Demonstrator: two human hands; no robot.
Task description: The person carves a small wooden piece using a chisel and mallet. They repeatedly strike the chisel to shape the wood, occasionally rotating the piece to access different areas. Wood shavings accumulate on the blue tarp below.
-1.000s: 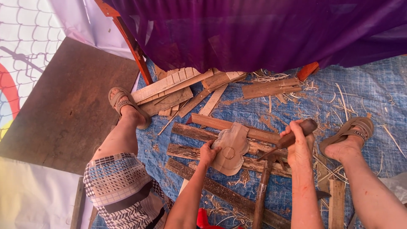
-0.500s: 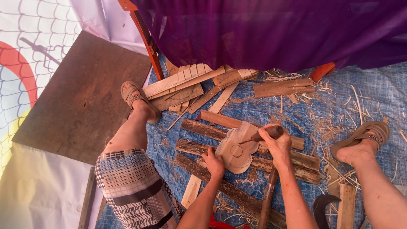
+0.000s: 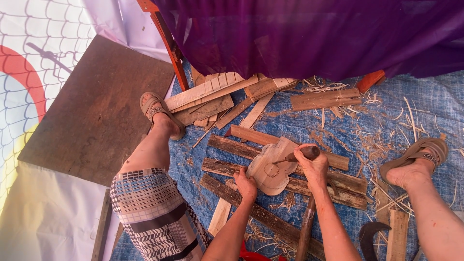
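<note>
Head view, looking straight down at a person seated on the ground with legs spread. The right hand (image 3: pixel 313 164) has its fingers (image 3: pixel 304 148) curled fully closed around the dark wooden handle of a chisel (image 3: pixel 296 156), which lies nearly level with its thin metal end pointing away from the fingers, toward the left hand. That end meets the face of a pale carved wooden piece (image 3: pixel 271 169) with a wavy, lobed outline; a small circle is marked on the wood just beside the tool's end. The left hand (image 3: pixel 246 185) presses on the near lower edge of the same piece, fingers bent over its rim and closed on nothing else.

The carved piece rests on several rough dark planks (image 3: pixel 338 180) laid side by side on a blue tarp (image 3: pixel 309 123), directly under both hands. Just below the right wrist a long wooden tool handle (image 3: pixel 305 231) lies along the forearm, pointing back toward the body. Further to the right of the right-hand fingers, a dark curved blade (image 3: pixel 369 234) lies on the tarp, near the sandalled right foot (image 3: pixel 413 162). Well beyond the left-hand fingers, the sandalled left foot (image 3: pixel 159 115) sits at the tarp's edge, beside a stack of pale wood offcuts (image 3: pixel 208 99). Wood shavings (image 3: pixel 386 140) are scattered beyond the right hand. A purple cloth (image 3: pixel 309 34) hangs across the far side, and a brown board (image 3: pixel 92 111) lies far to the left.
</note>
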